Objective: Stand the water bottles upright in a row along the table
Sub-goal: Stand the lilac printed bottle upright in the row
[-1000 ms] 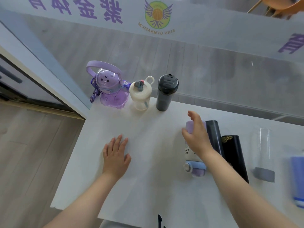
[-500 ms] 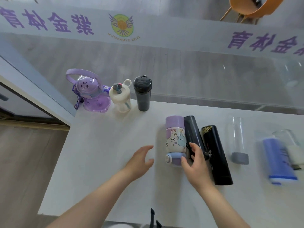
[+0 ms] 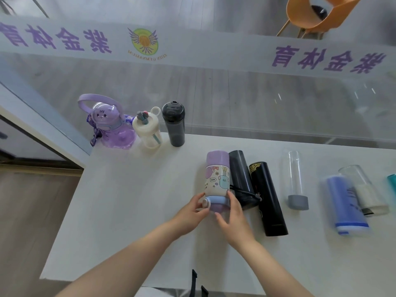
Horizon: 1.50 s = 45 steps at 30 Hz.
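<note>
left hand (image 3: 191,213): forearm in from lower left, fingers curled, thumb forward, grip closed round something.
right hand (image 3: 232,215): forearm in from lower right, fingers curved, gripping opposite side, near the left.

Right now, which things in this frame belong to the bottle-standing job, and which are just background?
Part of the job:
- cartoon bottle, lying down, gripped at its cap end by left hand and right hand
- three upright bottles: purple bear bottle, cream bottle, dark bottle
- lying: grey flask, black flask, clear tube bottle, blue bottle
- table

Background:
- orange chair
- glass wall lettering
</note>
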Tool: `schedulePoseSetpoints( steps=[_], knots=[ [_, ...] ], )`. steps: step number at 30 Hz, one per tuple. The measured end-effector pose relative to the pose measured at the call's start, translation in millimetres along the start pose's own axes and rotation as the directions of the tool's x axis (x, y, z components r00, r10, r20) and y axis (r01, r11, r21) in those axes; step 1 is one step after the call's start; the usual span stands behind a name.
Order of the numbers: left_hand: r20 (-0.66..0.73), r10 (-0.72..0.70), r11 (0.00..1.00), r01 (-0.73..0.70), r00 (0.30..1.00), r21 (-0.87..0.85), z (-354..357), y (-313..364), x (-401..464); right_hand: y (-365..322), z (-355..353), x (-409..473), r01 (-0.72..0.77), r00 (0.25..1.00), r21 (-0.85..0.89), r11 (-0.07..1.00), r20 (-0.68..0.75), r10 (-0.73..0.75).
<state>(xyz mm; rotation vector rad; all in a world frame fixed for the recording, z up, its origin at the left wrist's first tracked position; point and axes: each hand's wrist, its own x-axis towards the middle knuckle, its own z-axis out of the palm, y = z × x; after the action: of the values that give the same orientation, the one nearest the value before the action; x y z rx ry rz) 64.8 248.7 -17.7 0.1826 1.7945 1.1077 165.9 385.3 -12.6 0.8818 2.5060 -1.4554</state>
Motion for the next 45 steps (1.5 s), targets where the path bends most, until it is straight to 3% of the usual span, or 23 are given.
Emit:
schedulePoseSetpoints(
  steps=[5, 15, 23, 30, 36, 40, 45],
  knots=[
    [0.004, -0.014, 1.0, 0.014, 1.0, 0.0, 3.6, 1.5, -4.3, 0.7, 4.1, 2.1, -0.05, 0.998, 0.167, 0.985, -0.037, 0.057],
    [0.016, 0.03, 0.999, -0.03, 0.999, 0.024, 6.3, 4.2, -18.5, -3.2, 16.4, 2.5, -0.031, 0.986, 0.159, 0.987, -0.157, 0.056],
    [-0.007, 0.108, 0.993, -0.107, 0.994, 0.045, 2.8, 10.4, -35.1, -24.0, -0.7, -15.3, 0.048, 0.969, -0.067, 0.997, -0.237, -0.063],
    [-0.056, 0.285, 0.958, -0.281, 0.957, 0.064, -6.6, 31.6, -52.8, -67.7, -35.1, -18.3, 0.135, 0.941, -0.332, 0.934, -0.252, -0.226],
    [-0.141, 0.495, 0.844, -0.437, 0.857, 0.31, -20.1, 38.2, -53.2, -101.7, -48.1, 1.9, 0.307, 0.891, -0.456, 0.835, -0.17, -0.421],
    [-0.145, 0.507, 0.849, -0.463, 0.85, 0.253, -29.2, 36.6, -50.9, -117.1, -45.1, 10.3, 0.41, 0.867, -0.444, 0.797, -0.082, -0.492],
    [-0.275, 0.458, 0.888, -0.453, 0.845, 0.086, -38.9, 25.6, -45.1, -119.0, -35.3, 15.0, 0.501, 0.839, -0.408, 0.763, 0.014, -0.544]
  ],
)
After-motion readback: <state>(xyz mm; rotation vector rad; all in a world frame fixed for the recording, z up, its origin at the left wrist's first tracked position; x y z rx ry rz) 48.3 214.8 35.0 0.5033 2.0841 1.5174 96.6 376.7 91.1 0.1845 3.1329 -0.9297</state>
